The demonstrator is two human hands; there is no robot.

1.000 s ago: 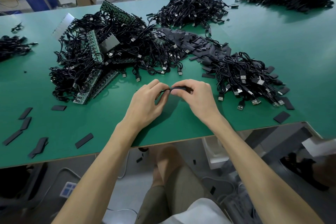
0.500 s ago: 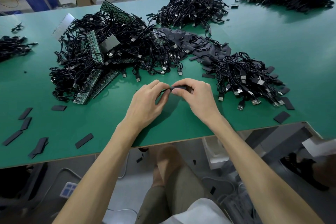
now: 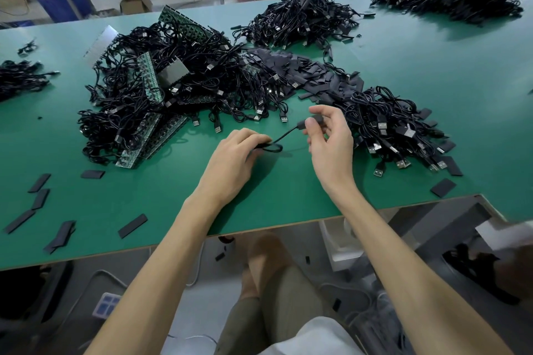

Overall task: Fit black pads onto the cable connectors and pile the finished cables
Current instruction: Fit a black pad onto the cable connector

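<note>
A short black cable [image 3: 284, 138] stretches between my two hands above the green table [image 3: 432, 72]. My right hand [image 3: 328, 138] pinches its connector end, which is wrapped in a black pad [image 3: 316, 119], between thumb and fingers. My left hand [image 3: 233, 158] holds the looped other end low over the table. A big tangle of black cables with green circuit boards [image 3: 161, 95] lies to the left. Loose black pads [image 3: 311, 75] are heaped behind my hands. A pile of cables with USB plugs [image 3: 389, 127] lies just right of my right hand.
Single black pads [image 3: 132, 225] are scattered on the table at the near left, and one [image 3: 442, 187] lies near the right front edge. More cable heaps [image 3: 300, 20] sit farther back. The table's front edge runs just below my wrists; my knees are under it.
My hands were pressed together around the connector. They have now pulled apart: the right hand rose to the right with the padded connector, and the cable is drawn out between them.
</note>
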